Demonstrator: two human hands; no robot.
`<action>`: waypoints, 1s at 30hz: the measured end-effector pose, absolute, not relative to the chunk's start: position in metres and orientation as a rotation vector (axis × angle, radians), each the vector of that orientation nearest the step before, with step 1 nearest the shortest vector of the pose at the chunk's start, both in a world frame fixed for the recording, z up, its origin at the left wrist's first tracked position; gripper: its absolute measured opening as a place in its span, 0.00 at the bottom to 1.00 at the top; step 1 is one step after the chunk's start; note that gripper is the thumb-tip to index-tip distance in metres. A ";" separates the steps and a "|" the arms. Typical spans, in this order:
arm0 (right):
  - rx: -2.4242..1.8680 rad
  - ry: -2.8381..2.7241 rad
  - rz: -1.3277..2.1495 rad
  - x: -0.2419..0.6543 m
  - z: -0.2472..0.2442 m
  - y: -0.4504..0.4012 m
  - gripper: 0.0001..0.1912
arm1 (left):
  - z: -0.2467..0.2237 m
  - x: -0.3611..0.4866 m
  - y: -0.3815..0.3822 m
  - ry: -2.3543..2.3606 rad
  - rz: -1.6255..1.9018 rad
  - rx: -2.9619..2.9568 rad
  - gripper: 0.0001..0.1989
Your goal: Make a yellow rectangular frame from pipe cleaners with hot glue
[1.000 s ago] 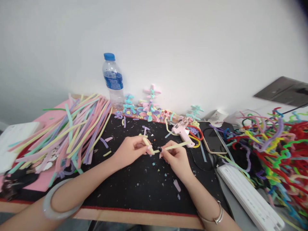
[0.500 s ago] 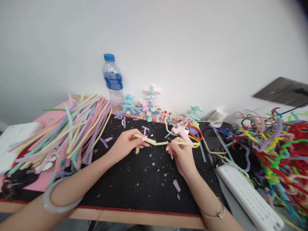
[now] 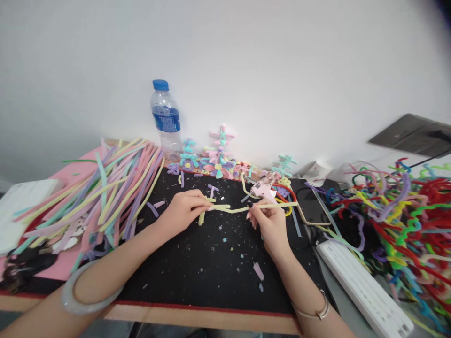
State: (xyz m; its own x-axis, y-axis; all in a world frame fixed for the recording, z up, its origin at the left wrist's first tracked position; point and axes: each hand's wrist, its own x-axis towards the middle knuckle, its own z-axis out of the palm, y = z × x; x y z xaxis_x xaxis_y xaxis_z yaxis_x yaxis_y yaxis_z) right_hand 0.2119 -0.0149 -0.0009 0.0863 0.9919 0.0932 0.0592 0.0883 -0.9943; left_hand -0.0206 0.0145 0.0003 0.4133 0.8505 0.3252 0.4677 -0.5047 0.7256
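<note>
A pale yellow pipe cleaner (image 3: pixel 234 211) stretches between my two hands above the black mat. Its left end looks doubled back, and the fingertips of my left hand (image 3: pixel 186 207) pinch it there. My right hand (image 3: pixel 272 227) grips the strand between thumb and fingers, with a straight length sticking out to the right toward the phone. Just below my left fingers lies a short yellow piece (image 3: pixel 201 218); whether it joins the held strand I cannot tell. A purple T-shaped piece (image 3: pixel 213 188) rests beyond my left hand.
Pastel pipe cleaners (image 3: pixel 116 188) are heaped at left, brighter ones (image 3: pixel 416 225) at right. A water bottle (image 3: pixel 165 117) and pipe-cleaner figures (image 3: pixel 220 159) line the wall. A pink glue gun (image 3: pixel 262 189), phone (image 3: pixel 312 206) and white power strip (image 3: pixel 364 286) lie at right.
My left fingers have turned and closed nearer the doubled end. The free length beyond my right hand now points farther right and a little higher.
</note>
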 end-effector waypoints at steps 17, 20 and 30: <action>-1.092 -1.055 1.159 0.209 -0.004 -0.013 0.10 | -0.002 -0.014 0.017 1.104 1.082 1.148 0.10; -1.097 -1.063 1.133 0.209 -0.004 -0.013 0.09 | -0.002 -0.015 0.018 1.117 1.039 1.266 0.08; -1.085 -0.982 1.093 0.218 -0.003 -0.007 0.09 | -0.002 -0.017 0.018 1.139 0.961 1.354 0.06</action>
